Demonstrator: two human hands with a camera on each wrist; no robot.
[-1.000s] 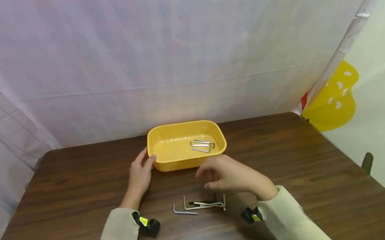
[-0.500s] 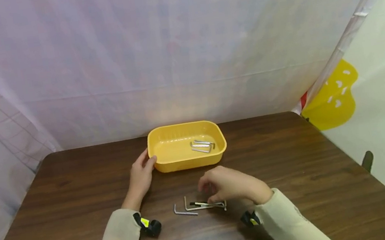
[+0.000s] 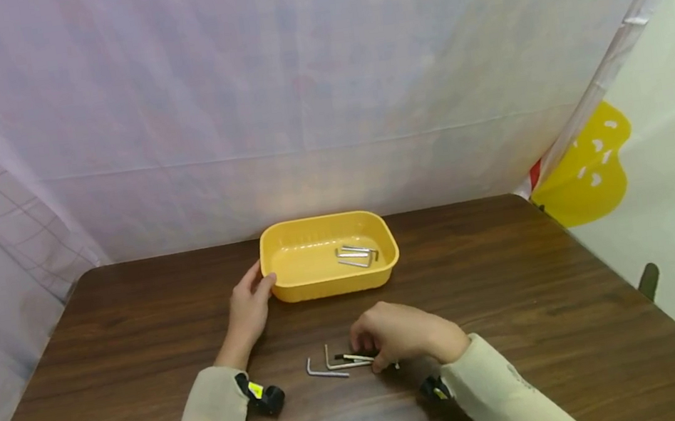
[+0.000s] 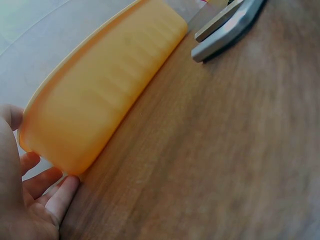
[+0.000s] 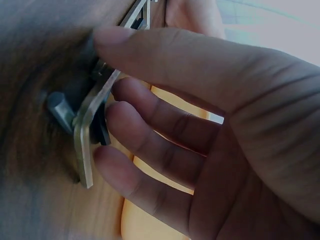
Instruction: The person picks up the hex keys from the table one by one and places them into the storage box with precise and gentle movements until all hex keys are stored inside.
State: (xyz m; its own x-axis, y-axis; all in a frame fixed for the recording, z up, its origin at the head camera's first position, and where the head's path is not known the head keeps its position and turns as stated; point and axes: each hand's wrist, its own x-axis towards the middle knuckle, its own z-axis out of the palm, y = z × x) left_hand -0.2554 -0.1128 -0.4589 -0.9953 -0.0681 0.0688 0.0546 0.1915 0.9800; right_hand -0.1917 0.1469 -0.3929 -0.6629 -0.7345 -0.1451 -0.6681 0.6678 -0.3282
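Gripping yellow tray [image 3: 332, 287] by left end, near far edge of bench [image 3: 503, 281]: left hand [image 3: 248, 314]. Right hand [image 3: 403, 333] at hex keys [image 3: 348, 365] tray's near side, fingers half-curled, cannot tell if pinching. Silver keys [image 3: 355, 256] inside tray's right end

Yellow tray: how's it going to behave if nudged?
Probably light for its size: the yellow tray looks like thin-walled plastic. Likely to slide rather than tip, being broad, shallow and flat on the table, though the left hand at one end may steady it. The L-shaped metal keys inside could shift, since they appear to lie loose.
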